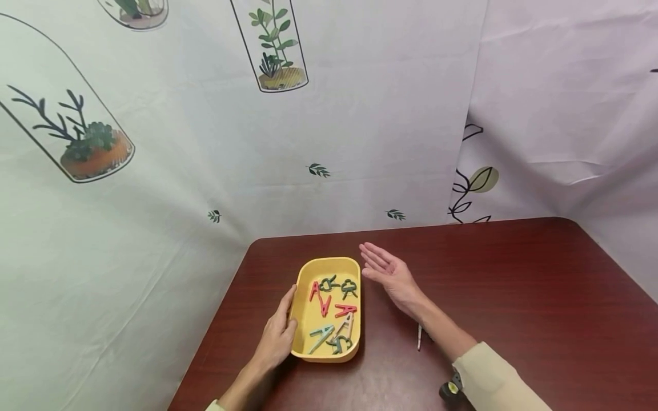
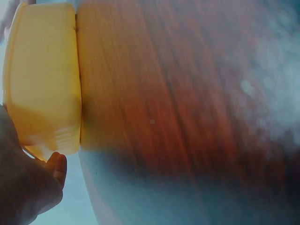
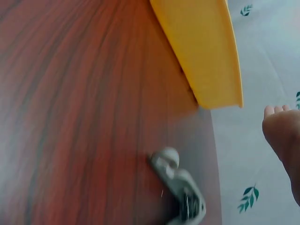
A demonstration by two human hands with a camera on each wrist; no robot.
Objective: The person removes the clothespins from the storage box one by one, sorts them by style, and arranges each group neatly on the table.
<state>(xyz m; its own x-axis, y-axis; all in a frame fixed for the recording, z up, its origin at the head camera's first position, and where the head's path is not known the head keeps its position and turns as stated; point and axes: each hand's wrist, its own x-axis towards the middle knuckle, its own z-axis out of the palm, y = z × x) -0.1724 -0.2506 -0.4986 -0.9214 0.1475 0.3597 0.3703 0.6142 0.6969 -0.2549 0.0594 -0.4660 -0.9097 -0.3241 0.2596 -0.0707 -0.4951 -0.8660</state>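
A yellow bin (image 1: 295,308) stands on the table, holding several clips. Red clothespins (image 1: 345,310) and dark green spring clips (image 1: 349,287) lie in its far and middle parts. Toward its near end are a mint clothespin (image 1: 321,335), a beige one (image 1: 347,326) and another dark green clip (image 1: 341,345). My left hand (image 1: 277,337) grips the bin's left side, thumb at the rim; some fingers are hidden. Just beyond the right rim, my right hand (image 1: 390,277) has its fingers straight, palm turned toward the bin, with nothing in it.
The dark red table (image 1: 504,285) reaches back to a hanging cloth (image 1: 360,131) printed with plants. A thin white item (image 1: 418,337) lies by the right forearm. Near the right cuff is a black round object (image 1: 449,390). A grey object of unclear kind (image 3: 180,185) appears in the right wrist view.
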